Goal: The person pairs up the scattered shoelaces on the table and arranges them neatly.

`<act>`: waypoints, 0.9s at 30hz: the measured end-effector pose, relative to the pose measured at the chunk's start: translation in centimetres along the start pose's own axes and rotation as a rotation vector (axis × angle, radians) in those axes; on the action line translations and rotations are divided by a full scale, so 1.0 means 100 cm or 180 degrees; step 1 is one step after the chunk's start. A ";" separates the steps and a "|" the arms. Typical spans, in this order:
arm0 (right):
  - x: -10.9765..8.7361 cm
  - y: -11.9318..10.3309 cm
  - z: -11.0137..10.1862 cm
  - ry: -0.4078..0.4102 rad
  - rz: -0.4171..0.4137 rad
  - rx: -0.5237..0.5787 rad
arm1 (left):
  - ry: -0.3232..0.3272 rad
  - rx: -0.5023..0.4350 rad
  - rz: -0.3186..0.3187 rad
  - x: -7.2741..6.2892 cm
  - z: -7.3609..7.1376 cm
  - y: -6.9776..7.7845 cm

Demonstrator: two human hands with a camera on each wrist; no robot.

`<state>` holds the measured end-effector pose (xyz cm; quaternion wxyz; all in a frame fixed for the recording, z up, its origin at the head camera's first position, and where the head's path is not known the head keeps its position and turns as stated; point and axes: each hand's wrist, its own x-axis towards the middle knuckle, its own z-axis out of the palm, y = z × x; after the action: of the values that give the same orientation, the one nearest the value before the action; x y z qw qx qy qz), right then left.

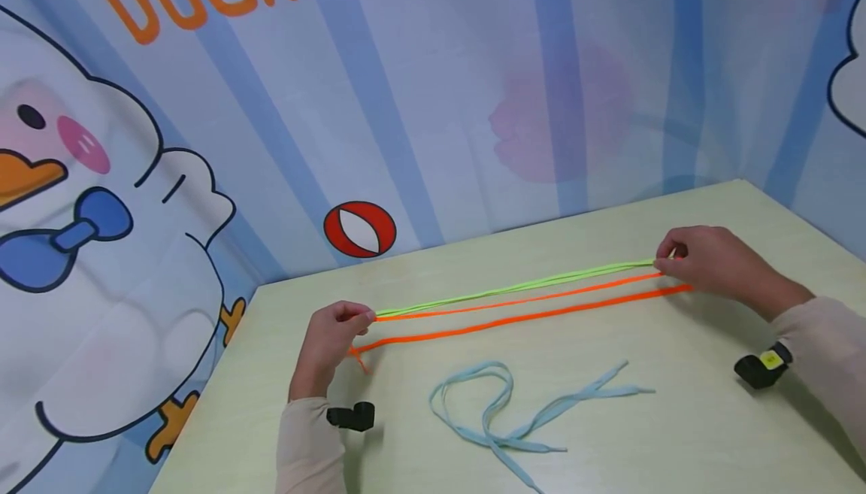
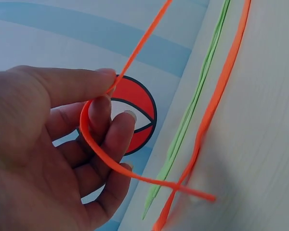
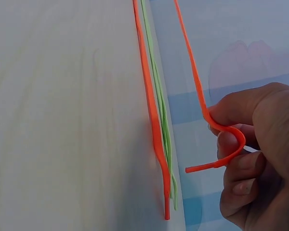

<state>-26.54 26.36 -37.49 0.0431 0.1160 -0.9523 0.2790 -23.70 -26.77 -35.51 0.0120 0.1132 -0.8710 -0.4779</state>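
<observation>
An orange shoelace is stretched between my two hands, raised above the table. My left hand pinches it near one end between thumb and index finger, and its tail loops down in the left wrist view. On the right, my other hand pinches the opposite end, with a short tail bent round the fingertips. Beneath it on the table lie a second orange shoelace and a doubled green shoelace, roughly parallel. Closer to the front sits a loosely looped light blue shoelace.
The pale wooden table meets a printed blue-striped backdrop along its back edge. A duck figure is printed at the left. Each wrist wears a small black camera.
</observation>
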 end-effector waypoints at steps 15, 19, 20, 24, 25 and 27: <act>0.000 0.010 0.004 -0.0260 0.0094 -0.0162 | 0.0102 0.0540 -0.0260 0.006 0.003 -0.009; 0.000 0.012 0.005 -0.0343 0.0110 -0.0163 | 0.0116 0.0740 -0.0217 0.007 0.005 -0.013; 0.000 0.012 0.005 -0.0364 0.0107 -0.0170 | 0.0116 0.0799 -0.0199 0.006 0.005 -0.013; 0.000 0.014 0.006 -0.0396 0.0074 -0.0235 | 0.0131 0.0939 -0.0172 0.007 0.006 -0.017; 0.000 0.014 0.006 -0.0403 0.0054 -0.0255 | 0.0140 0.0963 -0.0180 0.007 0.006 -0.017; 0.000 0.015 0.006 -0.0405 0.0031 -0.0283 | 0.0156 0.1010 -0.0204 0.007 0.007 -0.017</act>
<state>-26.89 27.25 -38.75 -0.0139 0.1269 -0.9651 0.2286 -24.10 -27.25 -37.40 0.0000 0.1530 -0.9309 -0.3316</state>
